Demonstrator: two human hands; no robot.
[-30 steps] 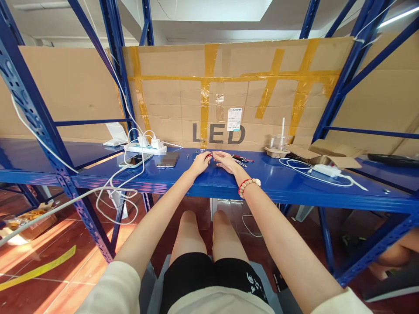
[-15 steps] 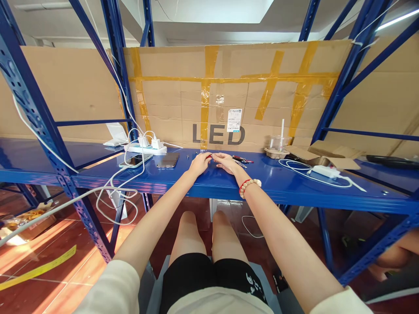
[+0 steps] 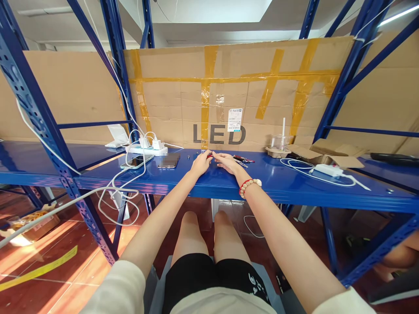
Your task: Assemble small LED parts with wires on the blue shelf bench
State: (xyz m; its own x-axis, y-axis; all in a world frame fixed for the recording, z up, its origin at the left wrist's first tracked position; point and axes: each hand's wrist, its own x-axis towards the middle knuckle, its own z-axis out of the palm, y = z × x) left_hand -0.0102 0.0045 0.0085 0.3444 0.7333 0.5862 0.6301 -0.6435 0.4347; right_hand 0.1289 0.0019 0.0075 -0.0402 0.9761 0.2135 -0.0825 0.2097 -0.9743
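My left hand [image 3: 200, 164] is over the blue shelf, its fingers pinched around a small dark red piece [image 3: 210, 155], perhaps a pen part. Fingertips of my right hand [image 3: 225, 162] meet that piece from the other side; what they grip is too small to make out. A beaded bracelet with a red cord [image 3: 249, 187] circles my right wrist. Just beyond the right hand lie several red and dark pens [image 3: 242, 159], partly covered by it. Tiny metal bits [image 3: 189, 157] rest left of my left hand.
Two phones, one light-edged [image 3: 137, 161] and one dark [image 3: 169, 161], lie to the left, by a white power strip [image 3: 146, 150] with trailing cables. A plastic cup [image 3: 278, 144], a white cable [image 3: 299, 168] and an opened carton [image 3: 327, 153] are to the right. Taped cardboard [image 3: 183, 104] stands behind.
The view has shifted slightly. Both hands stay together at the same spot, with only small finger movement around the red piece.
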